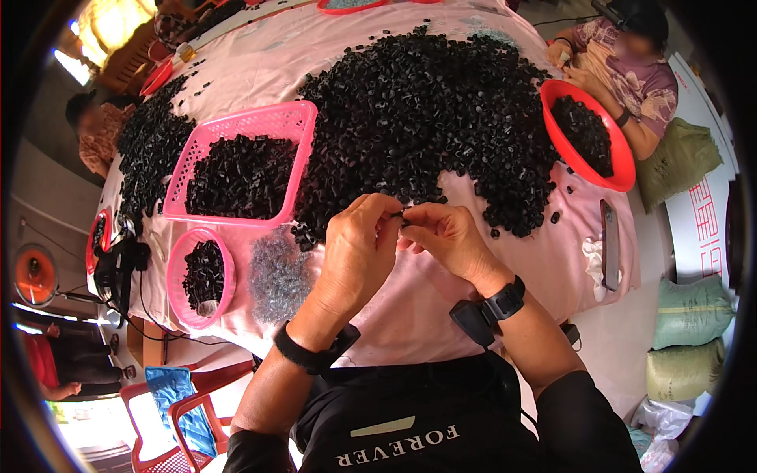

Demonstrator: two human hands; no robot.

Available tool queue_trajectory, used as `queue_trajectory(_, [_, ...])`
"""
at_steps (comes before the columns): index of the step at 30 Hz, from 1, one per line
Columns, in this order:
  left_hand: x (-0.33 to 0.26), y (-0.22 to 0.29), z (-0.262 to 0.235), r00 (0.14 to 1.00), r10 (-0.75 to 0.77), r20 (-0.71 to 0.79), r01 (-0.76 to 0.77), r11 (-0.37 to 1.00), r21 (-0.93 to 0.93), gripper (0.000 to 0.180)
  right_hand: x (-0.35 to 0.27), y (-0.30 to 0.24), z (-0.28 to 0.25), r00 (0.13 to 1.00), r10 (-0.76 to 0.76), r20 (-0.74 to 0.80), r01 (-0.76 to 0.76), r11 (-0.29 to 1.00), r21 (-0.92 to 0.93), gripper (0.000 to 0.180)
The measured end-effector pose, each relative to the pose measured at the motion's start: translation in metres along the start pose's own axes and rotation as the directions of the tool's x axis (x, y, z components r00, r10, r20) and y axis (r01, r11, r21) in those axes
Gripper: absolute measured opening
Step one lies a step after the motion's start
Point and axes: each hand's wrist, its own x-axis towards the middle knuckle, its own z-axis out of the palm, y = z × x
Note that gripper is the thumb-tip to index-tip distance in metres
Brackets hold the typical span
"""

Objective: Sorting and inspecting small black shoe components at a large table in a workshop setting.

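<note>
Head view: black piece (400, 213) between both hands' fingertips (392, 223).

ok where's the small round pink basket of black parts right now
In the head view the small round pink basket sits on the person's left, just below the rectangular pink basket and beside the grey pile of small metal pieces.
</note>
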Motion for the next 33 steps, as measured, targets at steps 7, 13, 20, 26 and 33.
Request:
queue_trajectory(7, [0.001, -0.001, 0.005, 0.999, 0.025, -0.032, -0.025, 1.000, 0.010, 0.008, 0.003, 0.005, -0.003, 1.000, -0.014, 0.026, 0.012, 0.996, 0.088, 0.013])
queue_trajectory(13, [0.000, 0.000, 0.008, 0.998, 0.025, -0.058, -0.025, 1.000, 0.000, 0.007, 0.001, -0.002, -0.005, 0.998, 0.047, 0.028, -0.051, 0.986, 0.156, 0.015])
queue_trajectory(20, [0.000, 0.002, 0.017, 0.992, 0.076, -0.104, -0.075, 0.997, 0.008, 0.010, 0.000, -0.002, -0.007, 1.000, 0.019, -0.005, -0.018, 0.986, 0.164, 0.018])
queue_trajectory(26, [0.000, 0.005, 0.009, 0.995, 0.089, 0.034, -0.090, 0.996, 0.025, 0.019, -0.002, -0.003, -0.009, 0.999, 0.040, -0.017, -0.036, 0.985, 0.166, 0.017])
queue_trajectory(33, [-0.003, -0.002, 0.021, 0.959, 0.283, 0.030, -0.284, 0.940, 0.188, 0.050, -0.001, -0.004, -0.008, 0.998, 0.024, -0.056, -0.013, 0.982, 0.187, 0.017])
